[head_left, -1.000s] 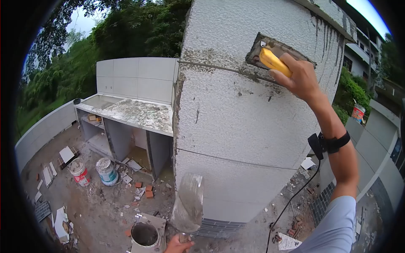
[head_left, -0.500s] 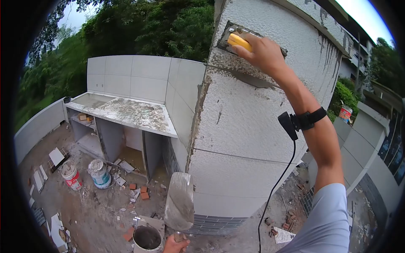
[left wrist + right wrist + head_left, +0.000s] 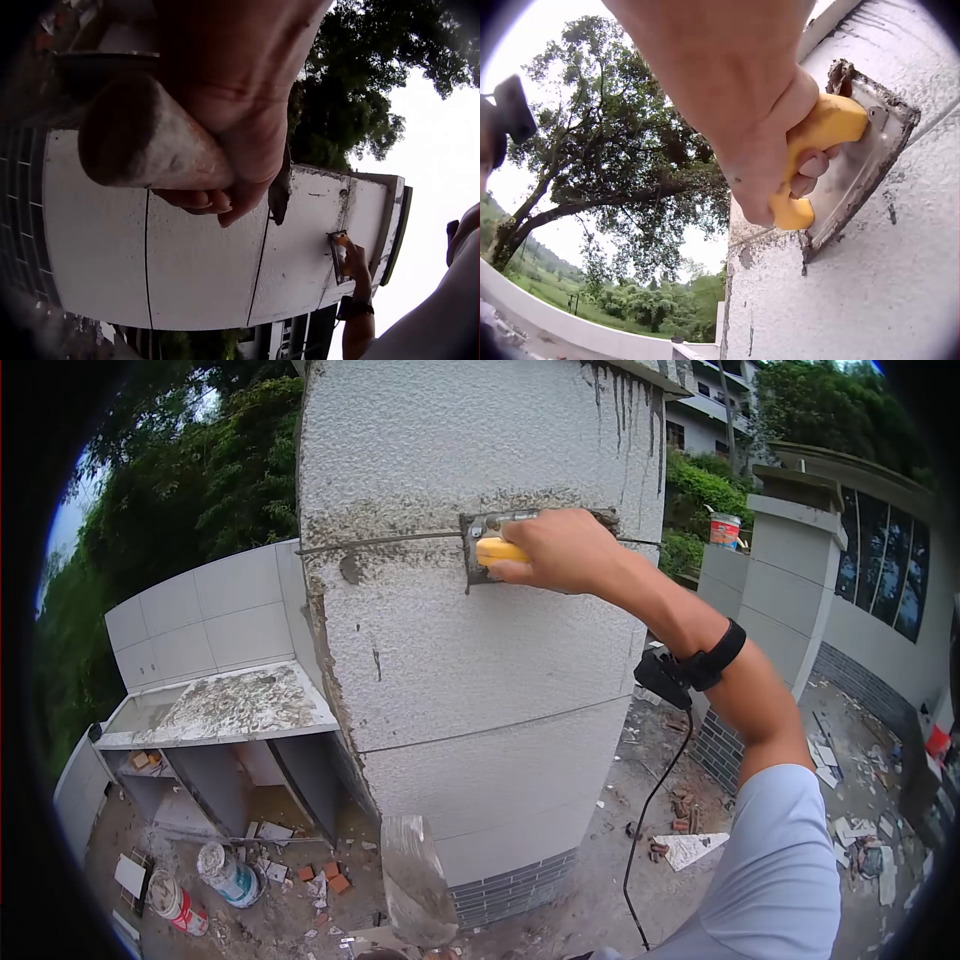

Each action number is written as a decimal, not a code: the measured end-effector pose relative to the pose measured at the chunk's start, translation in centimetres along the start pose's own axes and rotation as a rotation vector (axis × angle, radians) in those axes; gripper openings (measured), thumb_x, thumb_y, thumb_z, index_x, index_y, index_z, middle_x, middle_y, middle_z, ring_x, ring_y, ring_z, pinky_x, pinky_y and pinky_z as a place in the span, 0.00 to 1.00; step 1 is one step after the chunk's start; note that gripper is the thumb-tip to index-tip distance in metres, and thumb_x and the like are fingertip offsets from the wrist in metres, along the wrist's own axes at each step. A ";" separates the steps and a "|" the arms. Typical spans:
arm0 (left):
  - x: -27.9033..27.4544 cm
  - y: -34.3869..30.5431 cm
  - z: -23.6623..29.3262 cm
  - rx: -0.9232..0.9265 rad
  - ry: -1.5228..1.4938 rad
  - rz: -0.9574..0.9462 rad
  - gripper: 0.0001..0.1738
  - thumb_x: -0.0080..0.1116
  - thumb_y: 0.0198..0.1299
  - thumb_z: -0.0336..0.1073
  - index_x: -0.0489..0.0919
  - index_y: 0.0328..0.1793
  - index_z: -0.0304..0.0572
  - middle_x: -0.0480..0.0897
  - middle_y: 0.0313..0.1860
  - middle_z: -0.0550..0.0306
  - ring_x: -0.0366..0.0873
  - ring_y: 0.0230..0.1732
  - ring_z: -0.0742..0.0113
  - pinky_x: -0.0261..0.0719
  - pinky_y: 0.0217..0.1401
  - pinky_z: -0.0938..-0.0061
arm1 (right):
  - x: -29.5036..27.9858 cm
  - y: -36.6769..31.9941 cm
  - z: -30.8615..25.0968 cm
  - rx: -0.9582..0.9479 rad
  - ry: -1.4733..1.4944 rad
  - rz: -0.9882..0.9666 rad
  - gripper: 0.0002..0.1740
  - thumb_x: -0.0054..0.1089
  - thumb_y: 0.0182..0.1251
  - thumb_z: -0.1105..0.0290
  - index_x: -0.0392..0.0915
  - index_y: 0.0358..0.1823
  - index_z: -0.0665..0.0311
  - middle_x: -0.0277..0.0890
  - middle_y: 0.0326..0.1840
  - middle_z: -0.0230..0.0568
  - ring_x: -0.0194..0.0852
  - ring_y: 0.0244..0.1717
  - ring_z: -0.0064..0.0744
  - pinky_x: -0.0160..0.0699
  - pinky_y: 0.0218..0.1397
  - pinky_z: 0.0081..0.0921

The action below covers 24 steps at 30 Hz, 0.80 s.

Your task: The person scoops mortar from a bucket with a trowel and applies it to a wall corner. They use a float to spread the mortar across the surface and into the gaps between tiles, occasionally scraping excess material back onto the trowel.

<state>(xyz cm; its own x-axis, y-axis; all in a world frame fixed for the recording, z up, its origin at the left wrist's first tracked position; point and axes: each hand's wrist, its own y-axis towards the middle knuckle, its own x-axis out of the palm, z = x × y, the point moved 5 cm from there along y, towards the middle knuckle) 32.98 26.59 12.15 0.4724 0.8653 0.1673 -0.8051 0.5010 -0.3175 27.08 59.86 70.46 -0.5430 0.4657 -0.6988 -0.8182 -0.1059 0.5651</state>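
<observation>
My right hand (image 3: 570, 550) grips the yellow handle (image 3: 829, 124) of a plastering trowel. The trowel's metal plate (image 3: 855, 176), edged with grey mortar, lies against a white textured wall (image 3: 480, 650), across a horizontal groove (image 3: 390, 541) lined with mortar smears. Low at the front, a broad trowel (image 3: 412, 885) with a mortar-streaked blade points upward. My left hand (image 3: 244, 142) is wrapped around its round, worn handle (image 3: 176, 146); in the head view that hand is almost cut off by the bottom edge.
Left of the wall stands a mortar-splashed counter (image 3: 250, 705) with open compartments. A white-and-blue bucket (image 3: 228, 875) and a red-and-white bucket (image 3: 175, 905) stand on the littered ground near loose bricks (image 3: 335, 878). A black cable (image 3: 640, 830) hangs from my right wrist.
The plastering trowel went left and up above the groove, then back right and down across it. A mortar patch below the groove is now mostly gone. The head view has turned right.
</observation>
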 end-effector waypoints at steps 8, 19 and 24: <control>7.2 1.6 -0.3 0.115 -0.051 0.002 0.18 0.61 0.56 0.30 0.74 0.53 0.42 0.76 0.29 0.64 0.74 0.25 0.72 0.70 0.23 0.76 | 3.1 -8.1 15.1 0.092 0.028 -0.008 0.26 0.55 0.65 0.43 0.82 0.42 0.62 0.82 0.29 0.48 0.82 0.32 0.50 0.77 0.37 0.47; 21.6 3.2 8.4 -0.013 -0.174 -0.333 0.10 0.66 0.57 0.30 0.74 0.36 0.40 0.74 0.20 0.62 0.71 0.18 0.74 0.67 0.21 0.77 | 12.7 -23.2 20.3 0.378 1.332 0.129 0.24 0.56 0.71 0.49 0.77 0.38 0.68 0.65 0.17 0.28 0.60 0.15 0.16 0.59 0.18 0.19; 25.6 3.7 11.4 -0.081 -0.227 -0.475 0.10 0.65 0.57 0.30 0.73 0.37 0.39 0.73 0.20 0.61 0.71 0.17 0.74 0.66 0.19 0.77 | 17.0 -26.0 5.2 0.271 2.121 0.001 0.33 0.54 0.72 0.44 0.75 0.55 0.73 0.67 0.20 0.29 0.58 0.13 0.15 0.57 0.17 0.18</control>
<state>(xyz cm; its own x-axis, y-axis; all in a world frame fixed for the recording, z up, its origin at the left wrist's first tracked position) 37.99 50.72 25.95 0.6816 0.5295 0.5051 -0.4868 0.8434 -0.2273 40.09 75.09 46.14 -0.0382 -0.9942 0.1009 -0.8821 0.0810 0.4640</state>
